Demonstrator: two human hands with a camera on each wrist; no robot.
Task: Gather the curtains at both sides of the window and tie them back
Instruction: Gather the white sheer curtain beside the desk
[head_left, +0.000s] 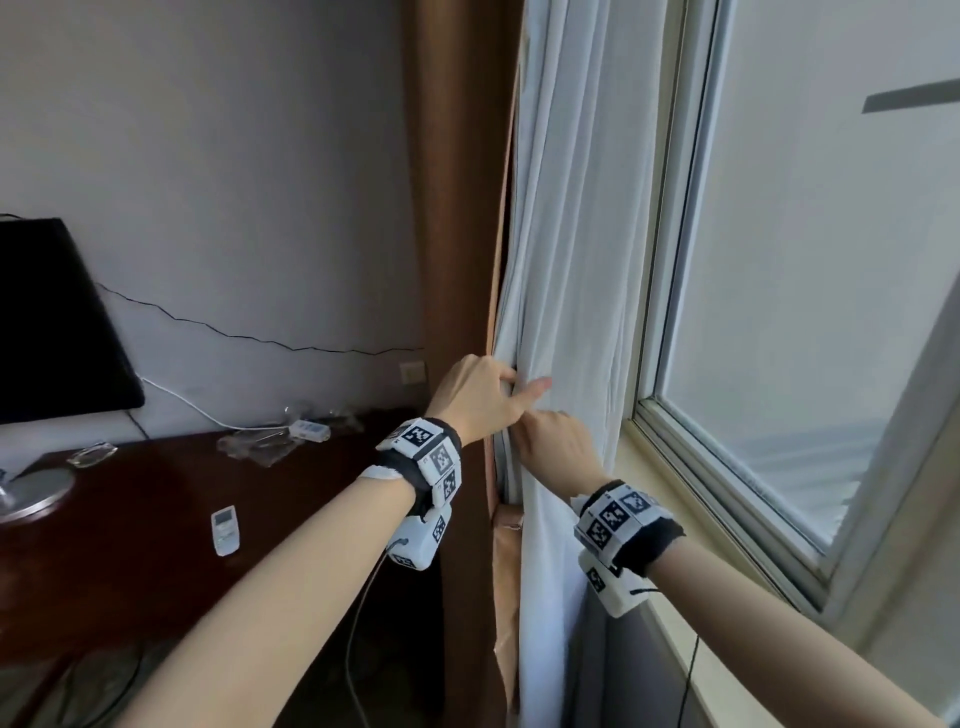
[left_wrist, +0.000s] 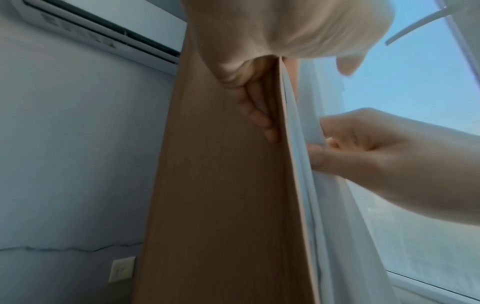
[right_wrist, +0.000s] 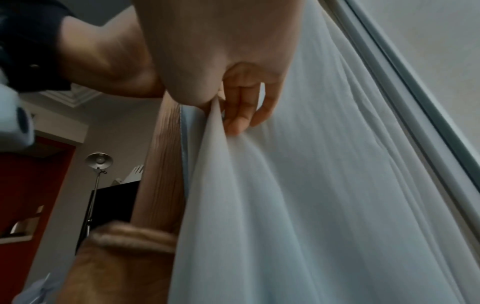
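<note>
We face the window (head_left: 810, 291) on the right, its pale frame running down to the sill. Against its left edge hangs the white curtain (head_left: 566, 234), gathered in long folds, and just left of that the brown curtain (head_left: 457, 208), touching the white one along its edge. Farther left stands the dark worktop (head_left: 130, 499) against the wall, with a black screen (head_left: 47, 322) at its far left. Our left hand (head_left: 480, 397) sits at the seam between the two curtains; its fingers (left_wrist: 259, 115) are curled behind the brown curtain's edge while the forefinger lies straight across the white folds. Just below and touching it, our right hand (head_left: 558, 444) has its fingers (right_wrist: 241, 107) curled and pressed together, pinching a fold of the white curtain. On the worktop lie a white remote (head_left: 225, 530) nearer us and a white adapter (head_left: 310, 429) by the wall.
</note>
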